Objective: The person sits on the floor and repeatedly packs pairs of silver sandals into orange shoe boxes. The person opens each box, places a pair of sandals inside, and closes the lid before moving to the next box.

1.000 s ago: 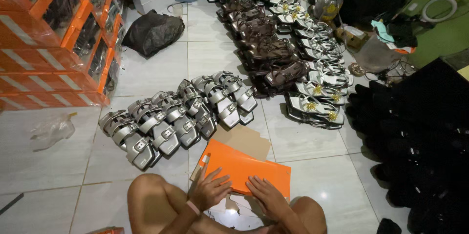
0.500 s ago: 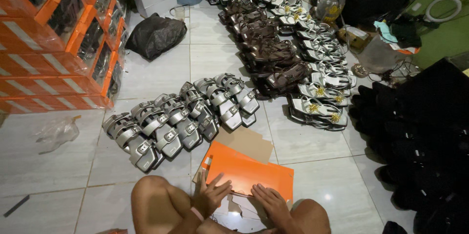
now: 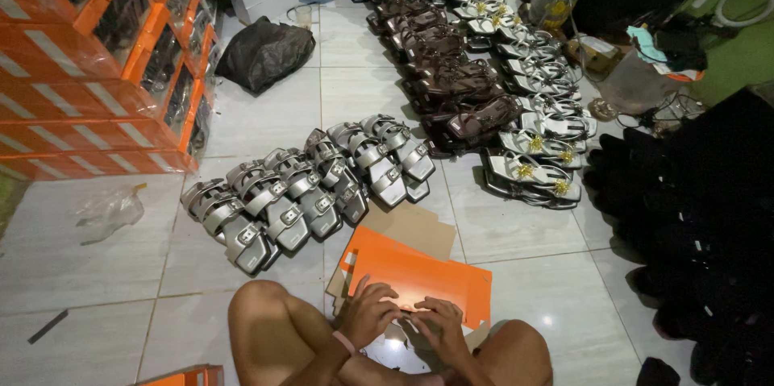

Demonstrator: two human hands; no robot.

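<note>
Flat orange cardboard box lies on the tiled floor by the person's knees; left hand and right hand both grip its near edge. Silver sandals just beyond, brown sandals farther, stacked orange boxes far left.

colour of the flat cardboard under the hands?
Orange cardboard, clearest in the head view.

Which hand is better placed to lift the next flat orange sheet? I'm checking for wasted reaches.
Probably the left hand: its fingers already lie on the orange cardboard sheets, whereas the right hand sits nearer the person's lap.
</note>
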